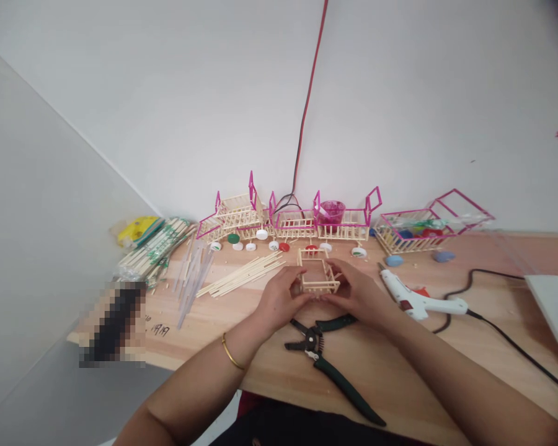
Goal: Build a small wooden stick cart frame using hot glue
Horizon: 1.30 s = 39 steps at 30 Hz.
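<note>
A small open box frame of pale wooden sticks rests on the wooden table in front of me. My left hand grips its near left corner, fingers curled around the sticks. My right hand holds the near right side the same way. Green-handled pliers lie just below my hands. A pile of loose sticks lies to the left of the frame.
Several finished stick carts with pink frames line the wall, with bottle caps before them. A white glue gun with a black cord lies right. Packs of sticks and clear glue rods lie left. A red cable hangs down the wall.
</note>
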### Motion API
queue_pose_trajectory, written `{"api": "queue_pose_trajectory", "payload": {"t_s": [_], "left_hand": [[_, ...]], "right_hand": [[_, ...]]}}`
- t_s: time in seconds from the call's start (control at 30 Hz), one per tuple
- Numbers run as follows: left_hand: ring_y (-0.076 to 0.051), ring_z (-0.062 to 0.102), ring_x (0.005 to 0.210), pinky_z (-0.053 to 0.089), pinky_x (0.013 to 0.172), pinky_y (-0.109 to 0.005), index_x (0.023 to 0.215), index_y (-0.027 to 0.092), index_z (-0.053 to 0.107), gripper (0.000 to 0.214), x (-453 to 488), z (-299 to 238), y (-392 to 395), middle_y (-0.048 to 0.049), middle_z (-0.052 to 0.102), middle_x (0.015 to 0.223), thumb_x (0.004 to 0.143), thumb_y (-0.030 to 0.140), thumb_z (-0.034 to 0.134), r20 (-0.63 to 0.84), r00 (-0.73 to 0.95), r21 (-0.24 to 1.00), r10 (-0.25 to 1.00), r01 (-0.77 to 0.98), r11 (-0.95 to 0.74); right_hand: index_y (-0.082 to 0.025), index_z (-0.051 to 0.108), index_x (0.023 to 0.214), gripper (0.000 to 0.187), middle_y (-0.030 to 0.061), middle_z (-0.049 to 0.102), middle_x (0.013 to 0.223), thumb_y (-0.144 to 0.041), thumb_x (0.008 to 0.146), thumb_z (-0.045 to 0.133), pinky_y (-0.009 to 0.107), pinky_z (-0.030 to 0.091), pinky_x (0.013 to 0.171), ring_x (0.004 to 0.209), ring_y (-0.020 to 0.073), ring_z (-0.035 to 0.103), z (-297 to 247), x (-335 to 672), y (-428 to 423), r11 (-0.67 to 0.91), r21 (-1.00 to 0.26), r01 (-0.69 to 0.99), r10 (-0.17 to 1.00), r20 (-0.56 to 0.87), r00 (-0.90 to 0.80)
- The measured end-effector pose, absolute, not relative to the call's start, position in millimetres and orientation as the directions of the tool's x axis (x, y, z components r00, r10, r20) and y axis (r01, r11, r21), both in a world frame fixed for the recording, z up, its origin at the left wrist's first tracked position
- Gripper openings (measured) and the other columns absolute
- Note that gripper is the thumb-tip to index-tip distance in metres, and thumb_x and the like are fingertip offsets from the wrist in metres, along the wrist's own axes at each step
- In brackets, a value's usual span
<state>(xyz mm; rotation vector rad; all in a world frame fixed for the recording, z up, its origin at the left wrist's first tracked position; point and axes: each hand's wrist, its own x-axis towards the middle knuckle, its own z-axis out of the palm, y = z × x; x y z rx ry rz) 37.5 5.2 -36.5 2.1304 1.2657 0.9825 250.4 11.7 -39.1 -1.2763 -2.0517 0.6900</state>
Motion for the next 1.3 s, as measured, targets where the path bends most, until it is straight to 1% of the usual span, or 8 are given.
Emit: {"api": "queue_pose_trajectory", "payload": {"t_s": [0.13,0.27,0.37,0.53,0.7,0.93,1.2,1.3], "left_hand": [[-0.02,0.058,0.094,0.049,0.085,-0.037,0.119,0.018,0.05,0.055,37.7,-38.9,4.6,-0.0078,0.06,0.109,0.07,0.026,0.074,0.332,0.308,0.717,0.892,0.532,-0.451],[-0.025,0.051,0.113,0.043,0.098,-0.044,0.126,0.021,0.043,0.067,37.7,-38.9,4.6,-0.0099,0.054,0.122,0.069,0.029,0.075,0.356,0.316,0.709,0.88,0.522,-0.474],[-0.026,0.047,0.12,0.039,0.102,-0.047,0.129,0.021,0.04,0.074,37.2,-37.7,5.0,-0.011,0.05,0.127,0.066,0.029,0.077,0.36,0.324,0.694,0.875,0.534,-0.483],[-0.027,0.049,0.12,0.039,0.102,-0.048,0.131,0.021,0.038,0.075,36.6,-38.6,6.1,-0.0114,0.052,0.129,0.067,0.026,0.076,0.318,0.337,0.73,0.886,0.51,-0.456],[-0.027,0.05,0.12,0.039,0.102,-0.047,0.131,0.02,0.039,0.075,36.7,-37.6,6.2,-0.0124,0.052,0.13,0.066,0.023,0.076,0.311,0.326,0.752,0.893,0.489,-0.441],[-0.025,0.052,0.118,0.04,0.102,-0.044,0.129,0.022,0.041,0.071,37.1,-33.4,5.1,-0.009,0.055,0.128,0.067,0.024,0.076,0.298,0.336,0.737,0.893,0.513,-0.439],[-0.027,0.05,0.12,0.039,0.102,-0.047,0.13,0.022,0.041,0.073,35.9,-36.5,6.7,-0.0108,0.054,0.129,0.066,0.025,0.076,0.284,0.342,0.742,0.896,0.513,-0.431],[-0.028,0.049,0.121,0.038,0.103,-0.048,0.132,0.021,0.04,0.079,34.8,-37.2,7.6,-0.0125,0.052,0.13,0.063,0.025,0.078,0.259,0.323,0.772,0.91,0.498,-0.396]], "right_hand": [[-0.02,0.032,0.137,0.08,0.0095,0.06,0.11,-0.04,0.07,0.072,0.04,0.051,0.079,0.087,0.0228,0.062,-39.2,251.7,12.1,0.345,-0.728,0.593,0.928,0.171,-0.331],[-0.019,0.038,0.134,0.074,0.0089,0.061,0.105,-0.042,0.072,0.07,0.041,0.05,0.079,0.086,0.0235,0.061,-37.8,251.7,11.7,0.351,-0.684,0.639,0.927,0.16,-0.338],[-0.019,0.038,0.134,0.07,0.008,0.062,0.102,-0.04,0.074,0.067,0.039,0.05,0.076,0.083,0.0223,0.061,-37.5,250.7,11.2,0.35,-0.694,0.629,0.925,0.151,-0.349],[-0.02,0.037,0.134,0.071,0.0077,0.063,0.102,-0.04,0.074,0.068,0.039,0.05,0.079,0.088,0.0235,0.062,-35.7,248.9,10.0,0.359,-0.72,0.595,0.921,0.17,-0.35],[-0.02,0.035,0.135,0.072,0.0077,0.063,0.102,-0.038,0.073,0.069,0.04,0.051,0.08,0.086,0.023,0.062,-34.3,248.5,9.0,0.382,-0.712,0.589,0.916,0.208,-0.343],[-0.019,0.038,0.132,0.069,0.0079,0.065,0.1,-0.036,0.074,0.069,0.04,0.051,0.079,0.088,0.0241,0.063,-35.4,249.4,10.2,0.338,-0.733,0.59,0.923,0.134,-0.362],[-0.021,0.037,0.132,0.072,0.008,0.065,0.102,-0.035,0.071,0.071,0.042,0.051,0.081,0.091,0.025,0.064,-39.1,250.3,11.7,0.318,-0.757,0.571,0.929,0.127,-0.348],[-0.02,0.038,0.132,0.072,0.0073,0.066,0.101,-0.033,0.071,0.072,0.041,0.051,0.081,0.09,0.0241,0.064,-38.5,251.4,12.3,0.325,-0.755,0.57,0.929,0.142,-0.341]]}}
